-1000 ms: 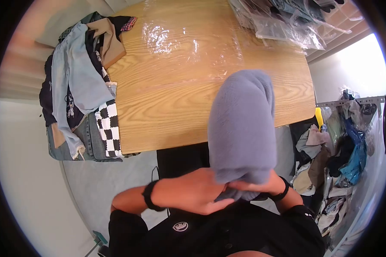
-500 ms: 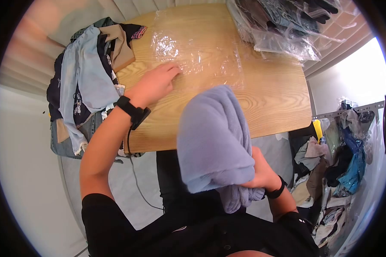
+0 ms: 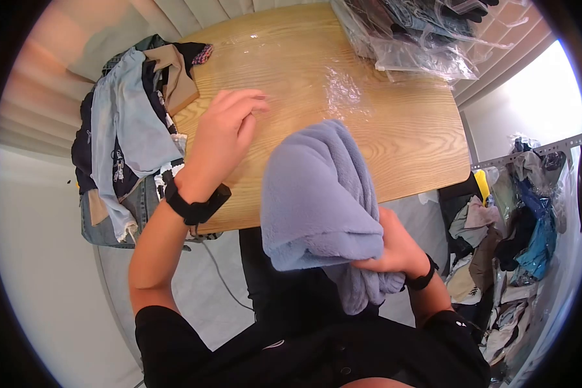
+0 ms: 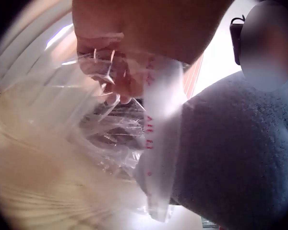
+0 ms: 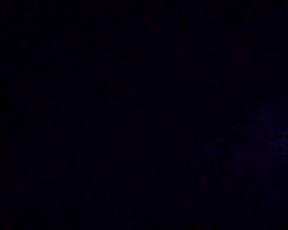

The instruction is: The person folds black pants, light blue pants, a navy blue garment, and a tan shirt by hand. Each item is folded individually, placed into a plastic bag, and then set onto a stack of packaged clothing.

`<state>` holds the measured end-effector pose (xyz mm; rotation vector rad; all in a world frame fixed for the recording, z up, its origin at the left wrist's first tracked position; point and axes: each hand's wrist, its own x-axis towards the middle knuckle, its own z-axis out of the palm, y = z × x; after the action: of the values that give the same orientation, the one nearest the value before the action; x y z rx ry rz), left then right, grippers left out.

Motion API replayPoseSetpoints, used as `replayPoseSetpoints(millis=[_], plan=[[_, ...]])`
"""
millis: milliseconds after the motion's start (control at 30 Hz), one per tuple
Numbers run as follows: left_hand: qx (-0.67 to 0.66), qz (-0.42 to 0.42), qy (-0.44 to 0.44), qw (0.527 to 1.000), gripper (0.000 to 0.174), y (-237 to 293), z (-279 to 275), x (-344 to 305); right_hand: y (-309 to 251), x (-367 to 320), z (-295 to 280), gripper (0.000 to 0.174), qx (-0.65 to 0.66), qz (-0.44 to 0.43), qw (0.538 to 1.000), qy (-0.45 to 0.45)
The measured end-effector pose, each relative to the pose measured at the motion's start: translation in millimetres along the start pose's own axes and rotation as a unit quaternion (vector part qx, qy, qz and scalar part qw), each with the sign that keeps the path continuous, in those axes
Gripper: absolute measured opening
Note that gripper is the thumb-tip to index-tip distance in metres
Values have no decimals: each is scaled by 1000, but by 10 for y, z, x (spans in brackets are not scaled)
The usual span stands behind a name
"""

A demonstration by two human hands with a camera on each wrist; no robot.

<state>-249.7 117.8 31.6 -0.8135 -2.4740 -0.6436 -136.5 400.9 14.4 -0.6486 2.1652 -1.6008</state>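
My right hand (image 3: 398, 246) grips a thick, folded blue-grey plush fabric piece (image 3: 320, 200) by its lower right side, in front of the table edge. A bunched end of it hangs below the fingers. My left hand (image 3: 223, 142) is over the left part of the table, thumb below the bent fingers, holding a clear plastic bag (image 3: 343, 94). In the left wrist view the bag's frosted strip with red print (image 4: 163, 143) stands upright in front of the plush fabric, and the fingers (image 4: 127, 91) show through the film. The right wrist view is almost wholly dark.
Jeans and other clothes (image 3: 132, 123) lie piled along the left end of the wooden table (image 3: 420, 142). Bagged clothes (image 3: 420, 35) fill the far right corner. Below right, a rack (image 3: 530, 155) stands beside more clothes in plastic. A cable (image 3: 220, 271) hangs under my left arm.
My left hand left the plush fabric and reached to the bag on the table. The bag's film has since shifted. The plush fabric swung left and tilted in my right hand.
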Motion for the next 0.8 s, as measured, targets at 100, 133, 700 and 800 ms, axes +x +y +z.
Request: replayPoseSetpoints(millis=[100, 133, 700, 800], plan=[[-18, 4, 12, 1000, 29, 257, -152, 43, -10, 49, 66, 57, -3, -1, 1000, 27], [-20, 4, 9, 1000, 30, 332, -190, 36, -27, 62, 80, 57, -2, -1, 1000, 28], [-54, 139, 22, 989, 43, 884, -427, -185, -237, 258, 38, 49, -111, 88, 971, 193], [-63, 142, -11, 988, 42, 901, -375, -172, -215, 349, 53, 48, -126, 54, 965, 222]])
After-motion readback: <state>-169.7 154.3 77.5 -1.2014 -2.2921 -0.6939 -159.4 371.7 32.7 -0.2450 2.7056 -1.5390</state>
